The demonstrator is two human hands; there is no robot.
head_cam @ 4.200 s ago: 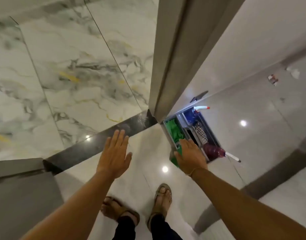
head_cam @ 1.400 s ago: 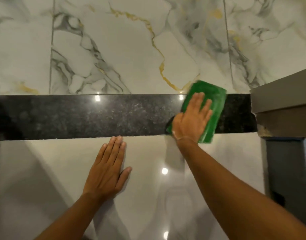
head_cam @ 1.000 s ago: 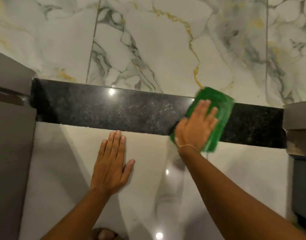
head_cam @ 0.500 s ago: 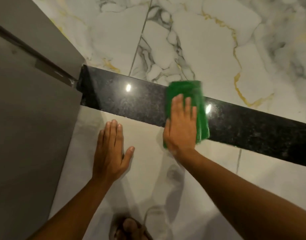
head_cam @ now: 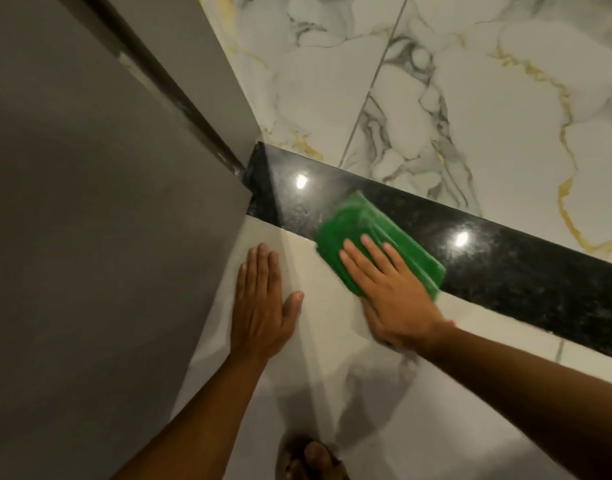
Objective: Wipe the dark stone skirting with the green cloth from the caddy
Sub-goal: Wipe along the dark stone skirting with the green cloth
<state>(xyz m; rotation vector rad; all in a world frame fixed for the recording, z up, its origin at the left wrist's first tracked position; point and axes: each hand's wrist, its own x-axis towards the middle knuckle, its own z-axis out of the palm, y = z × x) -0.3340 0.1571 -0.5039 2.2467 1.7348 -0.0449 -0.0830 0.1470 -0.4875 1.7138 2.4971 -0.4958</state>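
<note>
The dark stone skirting (head_cam: 505, 251) runs as a glossy black band along the foot of the marble wall, sloping down to the right. A folded green cloth (head_cam: 346, 223) lies flat on it near its left end. My right hand (head_cam: 387, 289) presses the cloth against the skirting with flat, spread fingers; its palm hangs over the pale floor. My left hand (head_cam: 259, 306) rests flat on the floor tile to the left, fingers together, holding nothing. The caddy is out of view.
A grey door panel and frame (head_cam: 107, 220) fills the left side and meets the skirting's left end. White marble wall tiles (head_cam: 470, 98) with gold veins rise above. My sandalled foot (head_cam: 311, 459) shows at the bottom on the glossy floor.
My right hand has slid the green cloth leftward along the skirting, toward the grey door frame. The view has swung left with it. My left hand stays planted on the floor.
</note>
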